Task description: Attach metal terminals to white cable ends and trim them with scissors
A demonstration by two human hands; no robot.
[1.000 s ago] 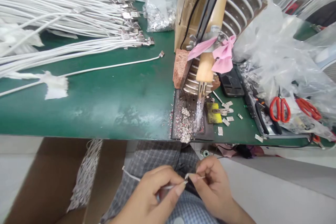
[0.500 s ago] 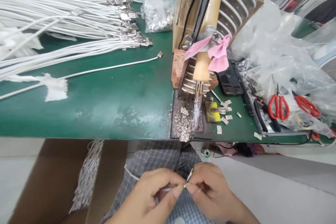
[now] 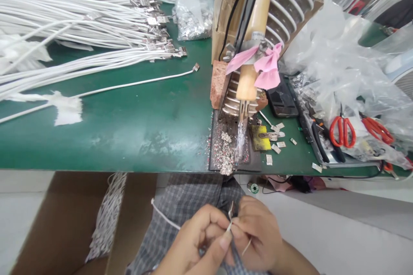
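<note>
My left hand is closed in a pinch on a white cable, whose free length sticks out to the left over my lap. My right hand is closed too, its fingertips meeting the cable's end beside my left thumb. A small metal-looking piece stands up between the two hands; its exact shape is too small to make out. A thin pale strand pokes out below the right fingers. Both hands are over my lap, in front of the table edge.
On the green table a soldering iron hangs tip-down over a plate of solder crumbs. Bundled white cables lie left. Red-handled scissors, a phone and loose metal connectors lie right. A box of cables stands below.
My left hand has shifted slightly right and turned. The cable end and metal piece between my fingertips now point more upward. The strand under my right fingers shows lower.
</note>
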